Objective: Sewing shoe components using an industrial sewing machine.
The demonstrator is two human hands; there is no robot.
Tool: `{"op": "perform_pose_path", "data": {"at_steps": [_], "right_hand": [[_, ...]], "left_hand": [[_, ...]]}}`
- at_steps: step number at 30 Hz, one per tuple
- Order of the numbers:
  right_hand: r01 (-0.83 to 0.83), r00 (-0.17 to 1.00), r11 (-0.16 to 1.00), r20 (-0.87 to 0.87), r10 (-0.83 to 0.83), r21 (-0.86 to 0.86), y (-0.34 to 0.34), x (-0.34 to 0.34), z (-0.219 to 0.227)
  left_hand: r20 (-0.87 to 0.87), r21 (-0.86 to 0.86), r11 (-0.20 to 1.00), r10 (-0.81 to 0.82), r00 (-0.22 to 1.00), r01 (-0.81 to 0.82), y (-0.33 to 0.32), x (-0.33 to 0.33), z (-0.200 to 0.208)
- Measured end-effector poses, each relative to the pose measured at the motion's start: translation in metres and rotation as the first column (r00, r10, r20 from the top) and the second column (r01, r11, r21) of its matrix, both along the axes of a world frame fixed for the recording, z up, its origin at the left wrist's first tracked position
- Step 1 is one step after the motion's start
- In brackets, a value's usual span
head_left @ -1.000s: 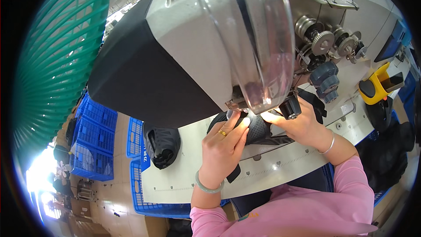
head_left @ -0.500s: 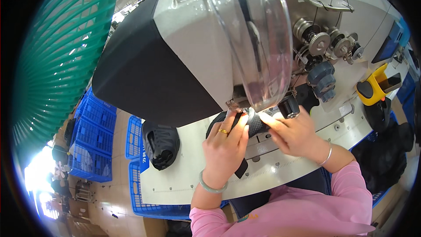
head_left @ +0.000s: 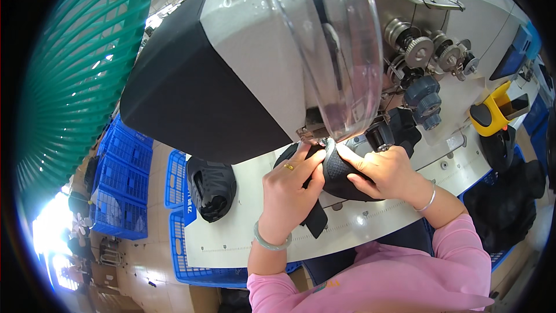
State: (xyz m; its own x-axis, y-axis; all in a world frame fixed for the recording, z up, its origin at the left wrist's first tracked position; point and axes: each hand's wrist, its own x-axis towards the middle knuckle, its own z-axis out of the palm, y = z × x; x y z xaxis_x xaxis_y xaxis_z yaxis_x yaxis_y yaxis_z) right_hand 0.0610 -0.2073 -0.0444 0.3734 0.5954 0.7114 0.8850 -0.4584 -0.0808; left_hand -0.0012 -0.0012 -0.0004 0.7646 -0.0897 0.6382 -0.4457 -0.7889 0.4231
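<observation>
A black shoe upper (head_left: 341, 178) with a textured, mesh-like panel lies under the needle area of a large sewing machine (head_left: 255, 40). My left hand (head_left: 291, 186), wearing a gold ring, grips its left part, thumb and forefinger close to the presser foot (head_left: 313, 137). Against its right side my right hand (head_left: 383, 171) is closed, thumb and forefinger holding the edge. A black strap-like end (head_left: 315, 220) hangs below my left hand on the white table. The machine head hides part of the stitching spot.
Another black shoe upper (head_left: 212, 190) rests at the table's left end. Blue crates (head_left: 202, 275) stand below and to the left. A green fan guard (head_left: 87, 81) fills the upper left. On the right are a yellow holder (head_left: 491, 113) and a dark heap (head_left: 507, 203).
The shoe upper has turned and shifted, so more of its dark body shows between my hands. My left hand has drawn slightly left, and my right hand has moved slightly left.
</observation>
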Motion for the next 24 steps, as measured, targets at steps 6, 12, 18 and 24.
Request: {"op": "perform_pose_path", "data": {"at_steps": [6,12,18,24], "right_hand": [[0.018,1.0,0.999,0.001,-0.018,-0.028,-0.002,0.001,0.007],[0.01,1.0,0.999,-0.02,-0.01,-0.032,-0.005,0.006,0.012],[-0.06,0.998,0.997,0.035,0.058,0.041,-0.004,0.024,0.012],[-0.12,0.991,0.992,0.063,0.118,0.03,-0.008,0.032,0.019]], "left_hand": [[0.158,0.097,0.995,-0.042,0.987,0.026,0.002,0.006,-0.009],[0.152,0.175,0.984,-0.012,0.988,-0.015,-0.001,0.003,-0.006],[0.052,0.211,0.976,-0.072,0.996,0.059,0.011,-0.004,0.0],[-0.163,-0.114,0.945,-0.322,0.933,0.307,0.036,-0.003,-0.003]]}}
